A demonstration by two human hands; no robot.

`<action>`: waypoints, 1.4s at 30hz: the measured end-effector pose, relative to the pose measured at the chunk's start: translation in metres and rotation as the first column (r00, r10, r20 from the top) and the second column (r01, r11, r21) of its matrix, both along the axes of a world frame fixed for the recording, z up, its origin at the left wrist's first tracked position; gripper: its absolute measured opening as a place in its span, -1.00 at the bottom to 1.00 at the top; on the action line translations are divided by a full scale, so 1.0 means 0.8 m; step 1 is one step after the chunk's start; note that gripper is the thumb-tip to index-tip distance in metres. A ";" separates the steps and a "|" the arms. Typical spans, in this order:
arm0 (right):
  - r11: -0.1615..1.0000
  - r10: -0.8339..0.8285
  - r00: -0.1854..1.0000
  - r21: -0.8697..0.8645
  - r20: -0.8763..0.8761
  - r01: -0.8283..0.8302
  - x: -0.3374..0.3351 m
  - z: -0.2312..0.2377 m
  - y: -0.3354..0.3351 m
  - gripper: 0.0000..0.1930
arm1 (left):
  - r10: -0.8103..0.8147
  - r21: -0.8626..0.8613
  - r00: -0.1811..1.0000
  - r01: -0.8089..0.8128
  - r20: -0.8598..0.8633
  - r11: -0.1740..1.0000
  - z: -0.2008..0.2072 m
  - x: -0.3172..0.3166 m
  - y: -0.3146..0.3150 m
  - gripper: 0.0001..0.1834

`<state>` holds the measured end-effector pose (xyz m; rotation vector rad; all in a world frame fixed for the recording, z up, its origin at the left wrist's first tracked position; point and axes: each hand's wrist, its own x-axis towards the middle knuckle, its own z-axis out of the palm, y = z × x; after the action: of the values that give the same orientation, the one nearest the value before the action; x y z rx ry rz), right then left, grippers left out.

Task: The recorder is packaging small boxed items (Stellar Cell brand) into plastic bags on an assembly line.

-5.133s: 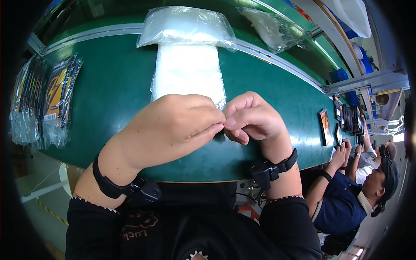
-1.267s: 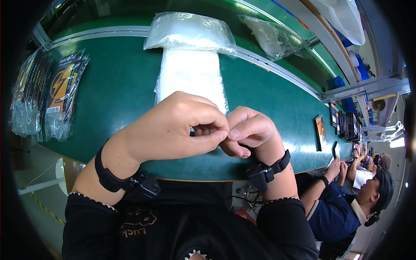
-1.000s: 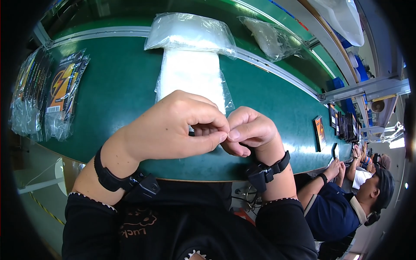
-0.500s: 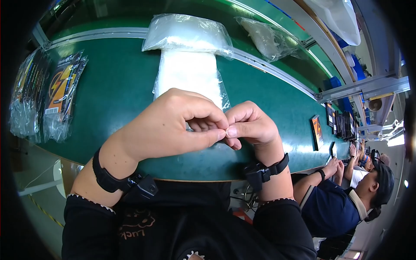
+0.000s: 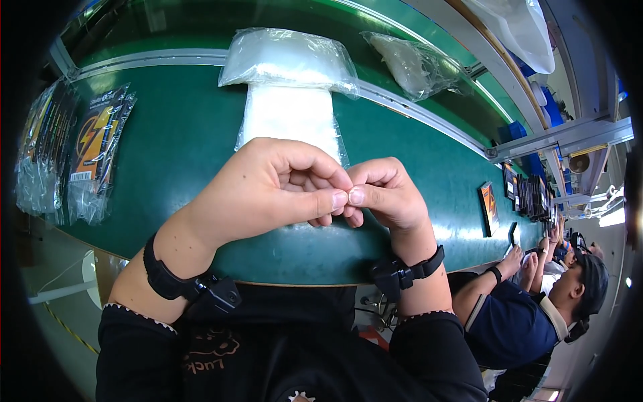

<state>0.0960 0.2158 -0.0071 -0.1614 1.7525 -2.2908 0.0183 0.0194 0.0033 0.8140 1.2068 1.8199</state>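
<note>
Above the green work table, my left hand [image 5: 284, 182] and my right hand [image 5: 388, 192] meet with their fingertips touching. Thumb and fingers are pinched together on both; whatever is between them, if anything, is too small or hidden to make out. Just beyond my hands lies a stack of clear plastic bags [image 5: 291, 117], its near end covered by my fingers. Across its far end rests a puffy clear plastic pack [image 5: 288, 61].
Packaged black-and-orange boxes in clear wrap [image 5: 97, 151] stand at the left, beside a row of similar ones [image 5: 43, 147]. A crumpled clear bag [image 5: 415, 63] lies beyond the metal rail [image 5: 154, 57]. One orange-black box [image 5: 489, 209] sits at right, near a seated co-worker [image 5: 516, 315].
My hands stay pinched together, with only slight shifts of the fingers. The table scene sits slightly lower in the picture.
</note>
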 end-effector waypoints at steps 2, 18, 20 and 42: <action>1.000 -0.018 1.000 0.001 -0.004 0.018 0.000 0.000 -0.001 -0.85 | 0.003 -0.010 1.000 -0.002 0.021 1.000 0.000 0.000 0.000 -0.86; 0.994 -0.080 0.996 0.072 -0.039 0.083 0.001 0.001 -0.006 -0.85 | 0.016 -0.030 0.998 -0.015 0.053 0.999 -0.001 -0.003 0.002 -0.86; 0.996 -0.059 0.998 0.068 -0.020 0.060 0.001 0.000 -0.003 -0.84 | 0.013 -0.030 0.999 -0.012 0.038 0.999 -0.001 -0.002 0.002 -0.85; 0.980 0.139 0.958 0.107 0.250 -0.170 -0.002 0.011 -0.001 -0.80 | -0.030 -0.109 0.825 -0.039 -0.565 0.993 -0.002 -0.006 -0.007 -0.91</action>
<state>0.0946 0.2151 0.0017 0.0047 1.6899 -1.9886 0.0132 0.0136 0.0017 1.3442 1.6665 1.5296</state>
